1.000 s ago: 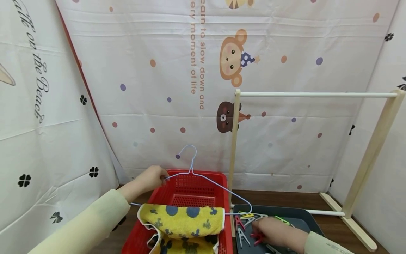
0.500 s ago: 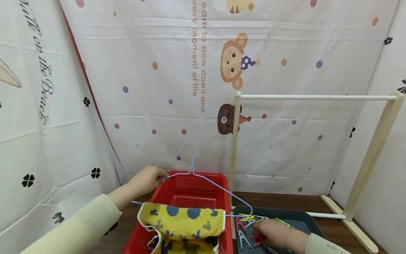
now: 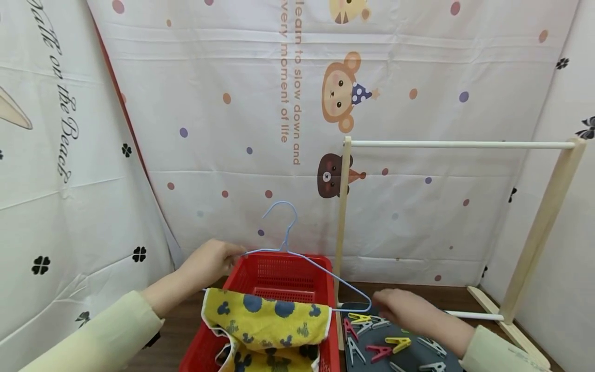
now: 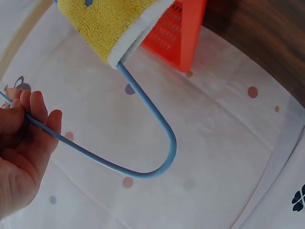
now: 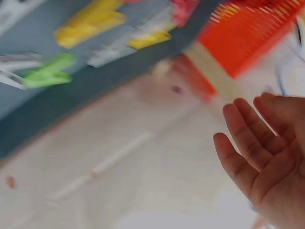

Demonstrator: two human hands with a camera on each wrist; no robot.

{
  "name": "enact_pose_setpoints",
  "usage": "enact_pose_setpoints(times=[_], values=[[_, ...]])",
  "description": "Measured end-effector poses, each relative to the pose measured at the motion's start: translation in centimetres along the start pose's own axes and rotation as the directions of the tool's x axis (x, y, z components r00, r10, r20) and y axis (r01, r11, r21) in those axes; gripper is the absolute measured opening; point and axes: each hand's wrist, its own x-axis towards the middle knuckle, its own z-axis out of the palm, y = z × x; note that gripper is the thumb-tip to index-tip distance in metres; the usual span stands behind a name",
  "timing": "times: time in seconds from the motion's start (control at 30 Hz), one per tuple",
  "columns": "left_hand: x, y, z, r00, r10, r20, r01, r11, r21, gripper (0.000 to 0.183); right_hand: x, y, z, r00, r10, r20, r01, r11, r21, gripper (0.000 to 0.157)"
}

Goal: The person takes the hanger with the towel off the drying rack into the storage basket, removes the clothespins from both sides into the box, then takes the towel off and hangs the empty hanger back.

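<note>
A blue wire hanger (image 3: 321, 267) stands tilted over the red basket (image 3: 330, 336), its hook upward. Over its lower bar is folded a yellow towel (image 3: 267, 318) with dark blue prints and a white edge. My left hand (image 3: 204, 266) pinches the hanger's left shoulder between thumb and fingers; the left wrist view shows the blue wire (image 4: 88, 153) running out from that grip. Beside the hanger's right corner, above the clothespin tray, is my right hand (image 3: 404, 307). In the right wrist view its fingers (image 5: 243, 131) are loosely bent and hold nothing.
A dark grey tray (image 5: 28, 121) holds several clothespins, among them a yellow one (image 3: 397, 344) and a red one (image 3: 378, 352). Behind it stands a wooden rack (image 3: 541, 227) with a white top rail (image 3: 460, 144). Printed cloth (image 3: 279, 103) hangs around the brown tabletop.
My right hand has risen out of the clothespin tray toward the hanger's right corner, uncovering more clothespins. My left hand has lifted the hanger slightly, still gripping its left shoulder.
</note>
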Motion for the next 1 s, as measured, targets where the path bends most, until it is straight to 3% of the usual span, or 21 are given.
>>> enact_pose_setpoints(times=[0.1,0.23,0.43,0.57,0.77,0.87,1.0], values=[[-0.2,0.3,-0.5,1.000,0.015,-0.022,-0.014,1.000,0.020,0.030,0.1,-2.6,-3.0,0.993,-0.012,-0.121,0.007,0.999,-0.041,0.011],[-0.2,0.6,-1.3,0.998,0.030,-0.053,-0.027,0.998,0.052,0.032,0.9,-5.2,-5.2,0.967,0.011,-0.253,-0.026,0.998,-0.057,0.007],[0.1,1.3,-2.4,0.997,0.043,-0.067,-0.041,0.998,0.038,0.026,2.7,-8.5,-7.2,0.951,0.089,-0.295,-0.076,0.996,0.055,0.033],[0.1,1.6,-3.0,0.997,0.033,-0.069,-0.031,0.999,0.023,0.028,4.0,-9.6,-7.7,0.942,0.040,-0.333,-0.019,0.998,0.066,0.033],[0.2,1.8,-3.6,0.996,0.020,-0.082,-0.020,1.000,0.003,0.026,5.3,-9.7,-7.5,0.892,-0.092,-0.443,0.144,0.986,0.085,0.013],[0.3,1.8,-3.8,0.996,0.026,-0.088,-0.026,1.000,0.002,0.023,5.6,-9.6,-7.5,0.880,-0.109,-0.462,0.167,0.982,0.086,0.012],[0.4,1.8,-4.0,0.995,0.038,-0.088,-0.036,0.999,0.022,0.020,5.9,-9.9,-7.7,0.886,-0.093,-0.454,0.145,0.986,0.082,0.012]])
